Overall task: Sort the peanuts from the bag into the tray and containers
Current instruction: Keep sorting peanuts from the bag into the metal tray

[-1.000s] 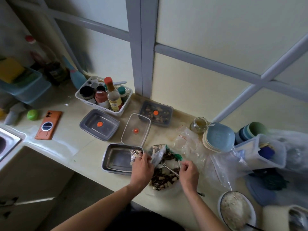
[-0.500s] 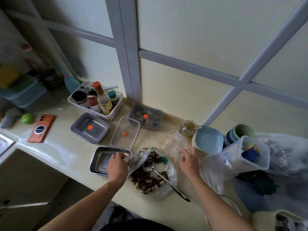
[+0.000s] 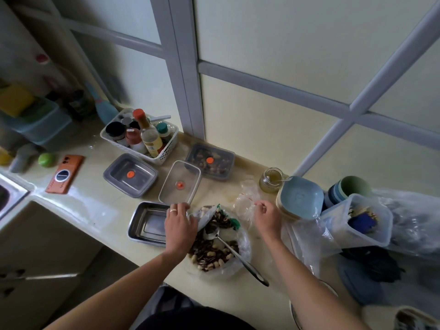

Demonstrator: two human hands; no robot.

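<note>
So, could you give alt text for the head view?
A left hand grips an open bag of peanuts with a spoon in it, beside a steel tray on a counter; the right hand pinches a small clear bag.

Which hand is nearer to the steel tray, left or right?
Left. The left hand lies over the right edge of the steel tray, gripping the peanut bag. The right hand is far right of it, beyond the peanut bag, pinching a small clear bag.
</note>
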